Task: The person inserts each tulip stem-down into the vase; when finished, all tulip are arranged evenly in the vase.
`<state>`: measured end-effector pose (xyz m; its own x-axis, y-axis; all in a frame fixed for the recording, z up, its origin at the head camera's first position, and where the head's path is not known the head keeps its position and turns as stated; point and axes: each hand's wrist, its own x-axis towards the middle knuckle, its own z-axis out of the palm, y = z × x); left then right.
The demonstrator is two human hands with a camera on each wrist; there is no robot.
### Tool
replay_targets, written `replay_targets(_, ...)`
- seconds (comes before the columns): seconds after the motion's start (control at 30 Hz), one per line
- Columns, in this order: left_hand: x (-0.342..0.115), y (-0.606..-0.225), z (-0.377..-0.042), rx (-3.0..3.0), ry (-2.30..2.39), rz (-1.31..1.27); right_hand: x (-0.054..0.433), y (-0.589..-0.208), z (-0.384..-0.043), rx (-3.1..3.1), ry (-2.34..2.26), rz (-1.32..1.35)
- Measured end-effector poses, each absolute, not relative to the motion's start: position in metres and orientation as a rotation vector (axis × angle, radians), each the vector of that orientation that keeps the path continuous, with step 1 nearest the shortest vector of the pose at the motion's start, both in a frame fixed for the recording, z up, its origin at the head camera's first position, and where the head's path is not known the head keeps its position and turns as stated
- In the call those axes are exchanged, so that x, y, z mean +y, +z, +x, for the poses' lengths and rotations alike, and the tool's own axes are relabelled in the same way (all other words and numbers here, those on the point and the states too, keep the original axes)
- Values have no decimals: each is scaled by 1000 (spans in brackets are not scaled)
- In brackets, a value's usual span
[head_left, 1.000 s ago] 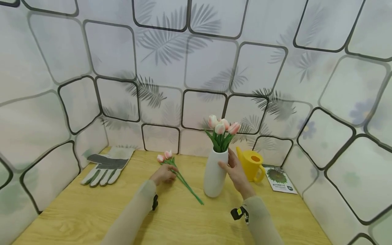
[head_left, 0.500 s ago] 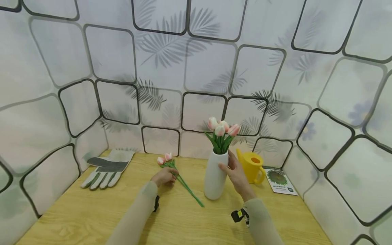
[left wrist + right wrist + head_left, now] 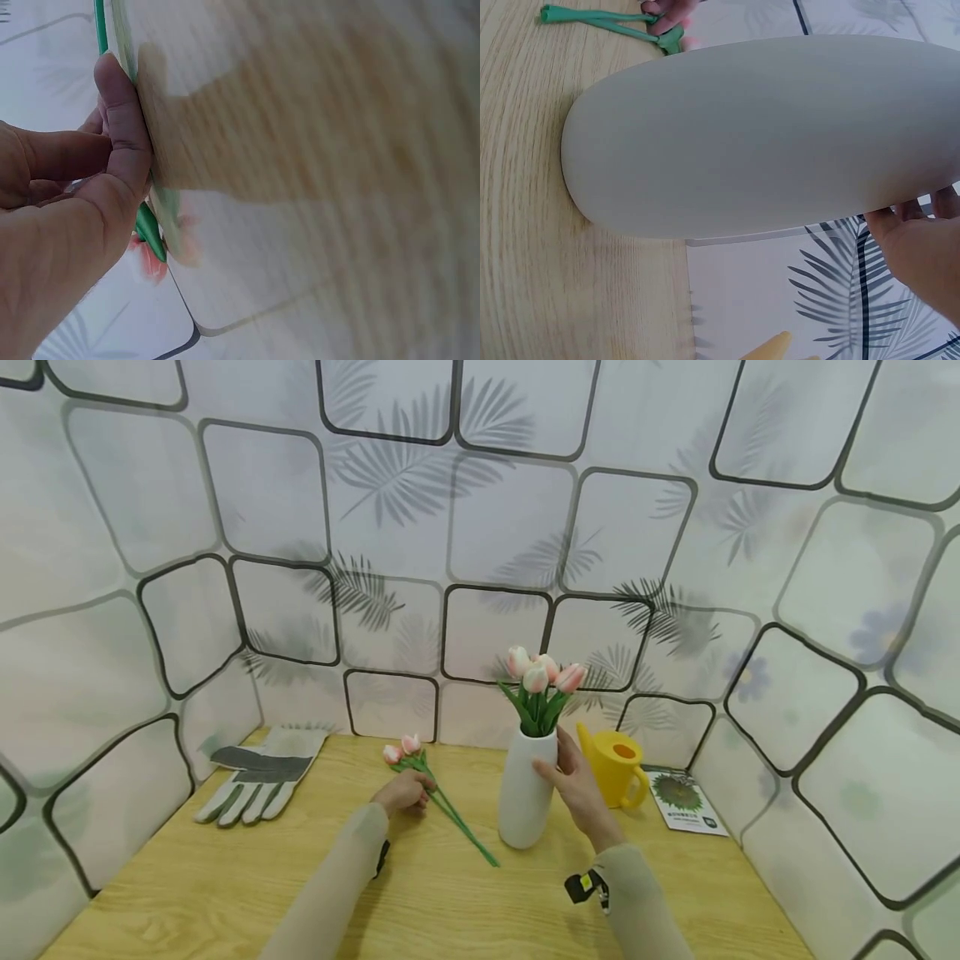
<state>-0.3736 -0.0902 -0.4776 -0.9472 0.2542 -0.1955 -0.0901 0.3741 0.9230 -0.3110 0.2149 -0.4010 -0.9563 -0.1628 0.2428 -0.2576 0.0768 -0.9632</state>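
Two pink-and-white tulips (image 3: 465, 833) with long green stems lie slantwise on the wooden table, blooms toward the back wall. My left hand (image 3: 402, 792) pinches their stems just below the blooms, its knuckles low over the wood. In the left wrist view, a green leaf (image 3: 150, 232) and a blurred bloom show beyond the curled fingers. A tall white vase (image 3: 525, 797) stands upright to the right, with several matching tulips (image 3: 536, 679) in it. My right hand (image 3: 583, 789) grips the vase's upper right side, thumb in front and fingers partly hidden behind.
Behind the right hand stands a yellow watering can (image 3: 617, 768). A printed card (image 3: 684, 802) with a plant picture lies at the right wall. Grey-and-white work gloves (image 3: 266, 772) lie at the back left. Patterned walls (image 3: 390, 702) enclose the table (image 3: 187, 893).
Both hands keep their places on the stems and the vase. The head view has shifted very slightly.
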Motion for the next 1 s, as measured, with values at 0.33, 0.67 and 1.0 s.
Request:
replay_targets(0.33,-95,-480,-369,2312,1686,214,216,-405,-311,-2268,2030,417)
replay_targets(0.67,-95,-477,-371,2544,1795,100,216,-400,-311,-2251,2030,450)
replay_targets(1.0,-91,-472,-367,2367,2214,-208,215,-400,-310,-2259,2043,436)
